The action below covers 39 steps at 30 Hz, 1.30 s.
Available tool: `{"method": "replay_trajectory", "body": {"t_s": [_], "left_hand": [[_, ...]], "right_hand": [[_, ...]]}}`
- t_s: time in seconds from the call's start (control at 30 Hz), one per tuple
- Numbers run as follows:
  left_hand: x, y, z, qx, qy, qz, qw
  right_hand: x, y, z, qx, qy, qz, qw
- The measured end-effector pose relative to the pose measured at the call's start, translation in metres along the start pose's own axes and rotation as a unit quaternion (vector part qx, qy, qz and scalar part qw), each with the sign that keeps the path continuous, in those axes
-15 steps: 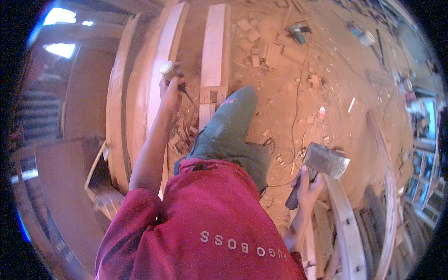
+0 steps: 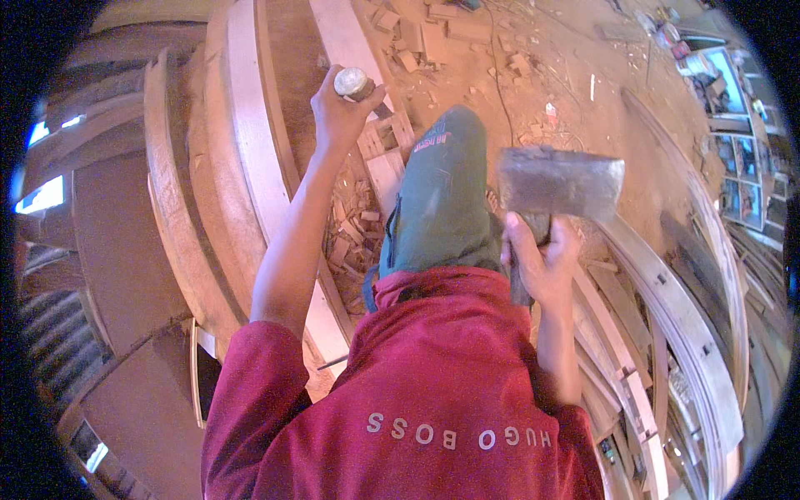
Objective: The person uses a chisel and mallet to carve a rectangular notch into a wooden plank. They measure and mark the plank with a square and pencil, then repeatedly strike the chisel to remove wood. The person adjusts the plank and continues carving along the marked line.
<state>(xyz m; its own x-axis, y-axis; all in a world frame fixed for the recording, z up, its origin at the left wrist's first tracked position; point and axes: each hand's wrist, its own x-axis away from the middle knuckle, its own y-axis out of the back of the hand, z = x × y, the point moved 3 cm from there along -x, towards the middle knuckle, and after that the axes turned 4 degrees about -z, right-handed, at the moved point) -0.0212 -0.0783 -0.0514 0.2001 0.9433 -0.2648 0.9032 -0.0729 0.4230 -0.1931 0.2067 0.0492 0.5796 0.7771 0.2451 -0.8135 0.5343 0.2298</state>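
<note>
My left hand (image 2: 336, 115) is closed round a chisel (image 2: 352, 82), its round pale handle top facing up, above a wooden beam (image 2: 337, 29) with cut mortises (image 2: 382, 132); its blade is hidden. My right hand (image 2: 542, 258) grips an axe (image 2: 560, 182) by its dark handle, with the broad metal head raised beside my green-trousered leg (image 2: 442, 196). Long pale boards (image 2: 250, 108) lie left of the mortised beam.
Wood offcuts (image 2: 446, 29) and chips litter the dirt floor, crossed by a cord (image 2: 497, 83). Long timbers (image 2: 679, 308) lie at the right. Shelving with assorted items (image 2: 733, 167) stands at the far right, brown panels (image 2: 125, 250) at the left.
My right hand has raised the axe up and leftward toward the middle. My left hand has turned the chisel more upright over the mortised beam. The whole view has shifted.
</note>
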Motion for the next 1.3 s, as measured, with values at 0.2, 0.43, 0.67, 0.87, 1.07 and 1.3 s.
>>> {"method": "replay_trajectory", "body": {"t_s": [0.2,0.43,0.67,0.87,1.07,1.3], "left_hand": [[0.017,-0.003,0.003,-0.022,-0.051,0.039,0.998],[0.037,0.000,-0.006,-0.020,-0.114,0.034,0.993],[0.047,0.001,0.004,0.019,-0.092,0.046,0.995],[0.038,0.003,0.011,0.037,-0.048,0.033,0.998],[0.031,-0.009,0.030,-0.011,-0.111,0.051,0.992],[0.026,0.011,0.024,-0.010,0.055,0.090,0.994]], "right_hand": [[0.000,-0.024,0.011,0.121,0.083,0.031,0.989],[-0.002,-0.038,0.014,0.155,0.154,0.020,0.976],[0.003,-0.045,0.034,0.210,0.089,0.038,0.973],[0.014,-0.059,0.095,0.059,0.423,-0.040,0.904],[-0.043,-0.115,0.049,0.328,0.312,0.066,0.889],[-0.038,-0.101,0.051,0.304,0.169,0.015,0.937]]}}
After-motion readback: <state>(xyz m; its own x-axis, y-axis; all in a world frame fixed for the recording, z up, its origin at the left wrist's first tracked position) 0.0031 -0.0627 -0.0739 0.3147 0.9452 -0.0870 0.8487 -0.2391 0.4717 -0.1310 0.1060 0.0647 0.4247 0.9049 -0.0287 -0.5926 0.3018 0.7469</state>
